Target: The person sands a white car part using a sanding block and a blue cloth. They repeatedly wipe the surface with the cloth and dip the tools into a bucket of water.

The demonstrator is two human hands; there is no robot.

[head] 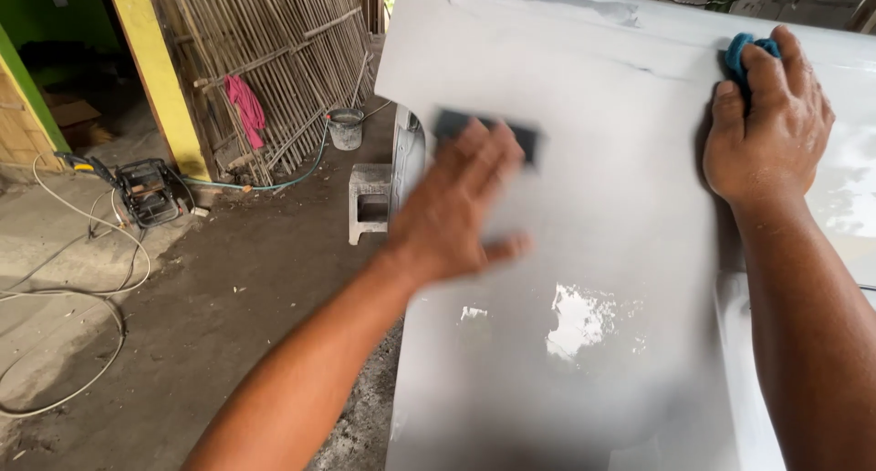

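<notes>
Head view: stool [370, 200] and bucket [345, 129] beside panel [620, 252].

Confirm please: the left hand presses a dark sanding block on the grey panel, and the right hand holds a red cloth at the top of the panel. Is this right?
Not quite. The cloth under the right hand is blue, not red, as the head view shows. The rest holds: the left hand presses a dark sanding block on the grey panel.

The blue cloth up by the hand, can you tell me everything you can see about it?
The blue cloth is a small, soft-looking rag, bunched up rather than spread flat. Only a bit peeks out, because the right hand covers most of it and presses it against the pale grey panel, near the panel's upper edge. It looks plain teal-blue with no pattern visible. Its full size and shape are hidden under the fingers.
</notes>
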